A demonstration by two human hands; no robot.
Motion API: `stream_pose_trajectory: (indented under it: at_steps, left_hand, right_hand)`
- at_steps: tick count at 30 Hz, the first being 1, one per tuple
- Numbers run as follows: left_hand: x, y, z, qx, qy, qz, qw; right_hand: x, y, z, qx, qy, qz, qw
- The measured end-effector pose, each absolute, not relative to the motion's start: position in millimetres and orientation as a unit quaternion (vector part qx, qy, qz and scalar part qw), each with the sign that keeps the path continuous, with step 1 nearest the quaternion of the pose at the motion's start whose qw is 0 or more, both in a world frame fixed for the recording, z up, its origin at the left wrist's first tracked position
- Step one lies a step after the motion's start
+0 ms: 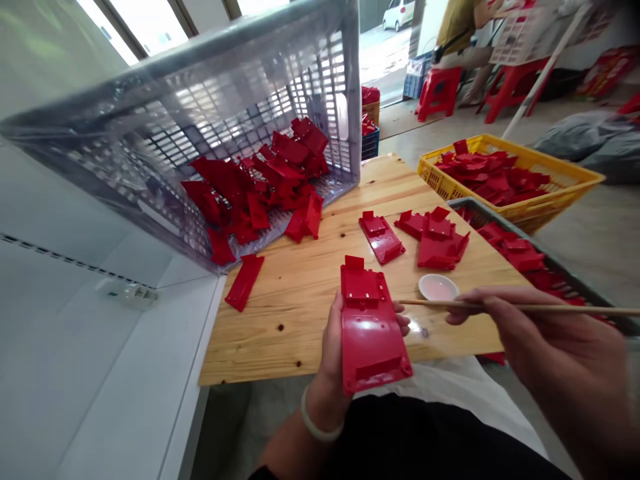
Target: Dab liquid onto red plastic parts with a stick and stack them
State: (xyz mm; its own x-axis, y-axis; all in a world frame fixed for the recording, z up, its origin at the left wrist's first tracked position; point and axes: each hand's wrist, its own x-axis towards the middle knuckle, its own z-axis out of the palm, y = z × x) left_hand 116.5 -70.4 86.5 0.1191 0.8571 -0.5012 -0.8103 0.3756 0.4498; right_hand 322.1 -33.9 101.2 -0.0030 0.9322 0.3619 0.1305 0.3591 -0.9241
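My left hand (334, 353) is closed around a red plastic part (376, 343), a long plate with a raised block and an upright tab at its far end. It is held tilted up over the table's front edge. Between the thumb and fingers of my right hand (530, 333) is a thin wooden stick (555, 309), lying almost level. The stick's tip is close to the right edge of the part; whether it touches cannot be made out. Just beyond the stick sits a small white dish (439, 287) with a pale content.
On the wooden table (310, 300) lie a single red plate (245, 283), an assembled part (381, 237) and a small pile (440, 240). A tipped grey crate (345, 107) spills red parts. Yellow (565, 190) and dark crates stand right. Another person (457, 30) sits behind.
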Motion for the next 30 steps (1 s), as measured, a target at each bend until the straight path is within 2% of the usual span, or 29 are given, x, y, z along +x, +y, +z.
stream_pose_trajectory:
  at_steps: [4,9,30]
  left_hand:
    - [121.0,-73.3,87.3,0.013,0.359,0.539,0.762]
    - [120.5,-74.7,87.8,0.018,0.348,0.538,0.768]
    - [128.8,-75.1,95.1,0.08,0.361,0.583,0.724]
  right_hand:
    - [309.1,-33.3,89.5,-0.353,-0.637,0.386,0.566]
    - [303.6,-31.3,88.2,-0.366,-0.655,0.332,0.571]
    - [301.5,-33.1,88.8,-0.345,-0.673,0.317,0.573]
